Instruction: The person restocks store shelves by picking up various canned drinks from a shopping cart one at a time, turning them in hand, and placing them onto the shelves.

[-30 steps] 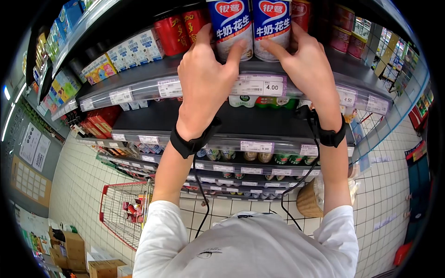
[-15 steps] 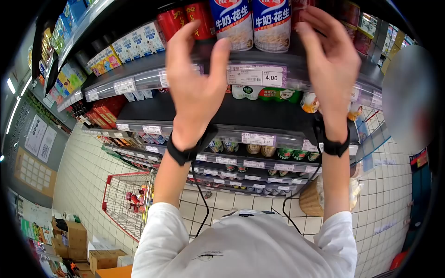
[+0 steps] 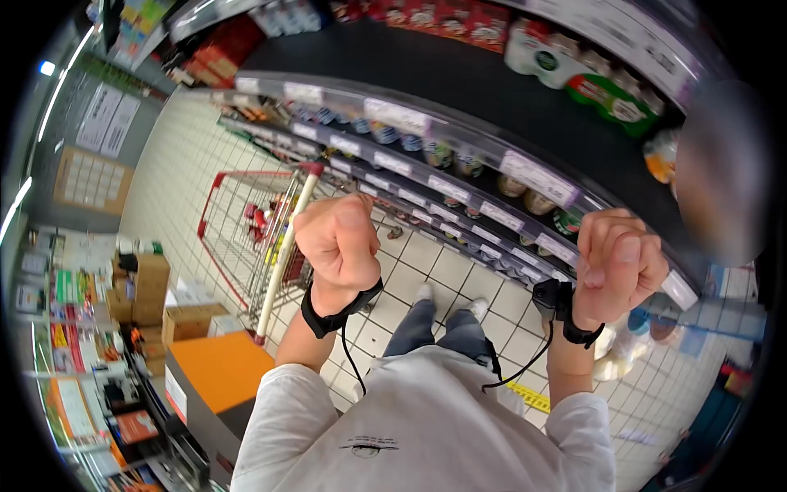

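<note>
White cotton-like cloth, a loose T-shirt (image 3: 418, 418), fills the bottom of this view from a camera on the wearer's head, looking down at both arms in a shop aisle. The left hand (image 3: 340, 238) is closed into a loose fist just in front of the pale handle of a red-trimmed shopping cart (image 3: 283, 258); whether it touches the handle I cannot tell. The right hand (image 3: 619, 266) is also curled, fingers folded in and thumb over them, near the lower right end of a store shelf (image 3: 361, 61). No object shows in either fist, though the palms are hidden. The cart stands left of the person, alongside the shelving, probably to keep its load within reach; some red-packaged goods (image 3: 256, 223) lie inside. On the shelf, wrapped bottles in white and green (image 3: 611, 98) sit beside red cartons (image 3: 451, 20), the wrapping seemingly there to keep them in sets. Price labels (image 3: 398, 116) run along the front edges, presumably so shoppers can match each price to the goods; short cans (image 3: 438, 153) line a lower level. Black wrist straps (image 3: 582, 332) circle both wrists, apparently securing small devices, with thin cables (image 3: 352, 361) hanging from them. Cardboard boxes (image 3: 152, 283) are stacked at far left.
</note>
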Demonstrator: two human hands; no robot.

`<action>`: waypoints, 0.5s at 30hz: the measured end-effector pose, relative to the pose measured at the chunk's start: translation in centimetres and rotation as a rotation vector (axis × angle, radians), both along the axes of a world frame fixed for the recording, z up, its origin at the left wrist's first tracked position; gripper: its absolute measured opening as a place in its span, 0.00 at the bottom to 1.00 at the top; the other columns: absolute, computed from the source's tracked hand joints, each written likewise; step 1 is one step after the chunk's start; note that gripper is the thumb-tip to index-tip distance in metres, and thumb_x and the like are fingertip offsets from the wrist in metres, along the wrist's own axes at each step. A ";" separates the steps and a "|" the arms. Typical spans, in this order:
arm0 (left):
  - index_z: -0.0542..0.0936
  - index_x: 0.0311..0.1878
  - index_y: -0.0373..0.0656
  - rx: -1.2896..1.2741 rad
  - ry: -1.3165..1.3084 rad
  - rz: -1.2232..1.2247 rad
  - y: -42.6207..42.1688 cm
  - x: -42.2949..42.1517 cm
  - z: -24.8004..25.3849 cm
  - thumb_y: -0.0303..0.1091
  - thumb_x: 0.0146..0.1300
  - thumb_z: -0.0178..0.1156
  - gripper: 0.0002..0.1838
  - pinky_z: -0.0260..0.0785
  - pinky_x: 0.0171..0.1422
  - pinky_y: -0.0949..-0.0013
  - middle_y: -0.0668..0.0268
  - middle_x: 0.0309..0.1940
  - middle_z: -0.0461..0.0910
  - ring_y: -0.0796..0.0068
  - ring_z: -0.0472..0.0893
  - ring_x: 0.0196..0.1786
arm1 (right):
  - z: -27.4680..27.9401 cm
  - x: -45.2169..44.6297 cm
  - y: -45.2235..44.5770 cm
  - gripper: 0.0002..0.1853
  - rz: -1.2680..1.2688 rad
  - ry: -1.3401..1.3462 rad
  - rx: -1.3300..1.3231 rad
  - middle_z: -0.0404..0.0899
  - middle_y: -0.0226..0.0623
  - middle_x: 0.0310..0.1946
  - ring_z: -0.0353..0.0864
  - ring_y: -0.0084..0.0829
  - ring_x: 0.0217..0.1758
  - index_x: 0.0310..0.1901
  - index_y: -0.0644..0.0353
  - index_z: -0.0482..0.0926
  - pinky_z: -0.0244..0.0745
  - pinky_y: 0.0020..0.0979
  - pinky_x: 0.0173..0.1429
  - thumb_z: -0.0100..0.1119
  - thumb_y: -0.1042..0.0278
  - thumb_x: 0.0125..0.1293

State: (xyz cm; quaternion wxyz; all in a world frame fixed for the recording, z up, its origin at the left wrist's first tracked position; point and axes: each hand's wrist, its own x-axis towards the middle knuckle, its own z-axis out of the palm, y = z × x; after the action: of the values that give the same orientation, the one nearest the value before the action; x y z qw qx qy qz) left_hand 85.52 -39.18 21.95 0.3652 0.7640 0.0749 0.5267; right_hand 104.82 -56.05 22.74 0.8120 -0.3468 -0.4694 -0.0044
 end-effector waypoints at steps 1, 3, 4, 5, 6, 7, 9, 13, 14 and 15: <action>0.64 0.14 0.40 0.004 -0.019 0.031 0.1 -1.4 -0.3 0.33 0.74 0.47 0.26 0.51 0.17 0.72 0.69 0.07 0.63 0.75 0.63 0.09 | -0.4 -0.4 0.6 0.26 0.039 -0.008 0.010 0.56 0.25 0.11 0.51 0.20 0.12 0.19 0.55 0.50 0.48 0.25 0.17 0.56 0.78 0.68; 0.66 0.15 0.40 -0.026 0.092 0.073 0.2 -4.6 -0.7 0.38 0.73 0.47 0.26 0.52 0.19 0.70 0.67 0.09 0.65 0.73 0.64 0.11 | -1.0 -1.9 1.8 0.26 0.100 -0.014 0.018 0.55 0.24 0.10 0.49 0.20 0.12 0.19 0.55 0.49 0.47 0.25 0.17 0.56 0.77 0.69; 0.66 0.15 0.40 -0.024 0.069 0.102 0.2 -6.1 -1.0 0.38 0.73 0.47 0.26 0.52 0.19 0.70 0.67 0.09 0.65 0.73 0.64 0.11 | -0.7 -2.9 2.4 0.27 0.130 -0.028 0.016 0.55 0.24 0.10 0.49 0.20 0.12 0.19 0.55 0.49 0.48 0.25 0.17 0.57 0.75 0.69; 0.67 0.15 0.40 -0.043 0.098 0.151 0.3 -7.6 -1.4 0.40 0.73 0.47 0.26 0.53 0.20 0.69 0.66 0.10 0.66 0.72 0.65 0.12 | -0.7 -3.7 2.8 0.27 0.149 -0.047 0.000 0.55 0.24 0.10 0.49 0.20 0.12 0.19 0.55 0.49 0.48 0.25 0.17 0.58 0.74 0.68; 0.68 0.16 0.40 -0.065 0.129 0.202 0.3 -9.2 -1.8 0.41 0.73 0.48 0.26 0.55 0.21 0.69 0.66 0.12 0.67 0.72 0.67 0.14 | -0.8 -4.6 3.2 0.28 0.168 -0.064 -0.017 0.55 0.24 0.10 0.50 0.20 0.12 0.19 0.54 0.49 0.49 0.25 0.18 0.59 0.73 0.68; 0.70 0.18 0.38 -0.099 0.156 0.222 0.3 -11.0 -2.1 0.41 0.72 0.50 0.25 0.56 0.22 0.69 0.65 0.13 0.68 0.73 0.68 0.16 | -0.6 -5.7 3.7 0.28 0.197 -0.065 -0.040 0.54 0.24 0.10 0.50 0.21 0.12 0.18 0.54 0.51 0.48 0.25 0.19 0.61 0.69 0.68; 0.70 0.19 0.38 -0.156 0.155 0.288 -0.1 -14.2 -2.7 0.40 0.72 0.51 0.24 0.56 0.22 0.70 0.66 0.13 0.68 0.73 0.67 0.16 | -0.8 -7.9 5.0 0.28 0.266 -0.082 -0.031 0.54 0.24 0.11 0.50 0.21 0.12 0.18 0.54 0.52 0.48 0.26 0.19 0.62 0.67 0.68; 0.71 0.21 0.37 -0.243 0.154 0.390 -0.5 -22.2 -4.0 0.39 0.71 0.54 0.22 0.56 0.23 0.71 0.67 0.14 0.69 0.77 0.66 0.17 | -1.3 -13.9 7.8 0.23 0.411 -0.094 -0.037 0.55 0.24 0.12 0.50 0.20 0.15 0.19 0.54 0.58 0.46 0.27 0.23 0.58 0.63 0.69; 0.71 0.21 0.37 -0.270 0.157 0.421 -0.6 -24.4 -4.3 0.39 0.72 0.53 0.22 0.56 0.23 0.71 0.67 0.14 0.69 0.77 0.66 0.17 | -1.2 -15.7 8.4 0.21 0.468 -0.120 -0.044 0.55 0.24 0.13 0.50 0.20 0.16 0.19 0.54 0.60 0.46 0.28 0.25 0.53 0.63 0.70; 0.71 0.22 0.37 -0.268 0.118 0.456 -0.7 -26.5 -4.3 0.38 0.72 0.53 0.21 0.56 0.23 0.71 0.68 0.14 0.69 0.78 0.66 0.17 | -1.1 -17.8 9.0 0.21 0.467 -0.106 -0.047 0.53 0.24 0.13 0.48 0.20 0.17 0.19 0.53 0.58 0.46 0.28 0.25 0.53 0.63 0.69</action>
State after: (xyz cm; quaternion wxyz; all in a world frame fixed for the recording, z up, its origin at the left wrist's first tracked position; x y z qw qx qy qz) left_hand 59.06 -39.85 17.66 0.3301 0.7015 0.3352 0.5353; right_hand 86.97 -47.04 21.60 0.7570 -0.2469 -0.5786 0.1764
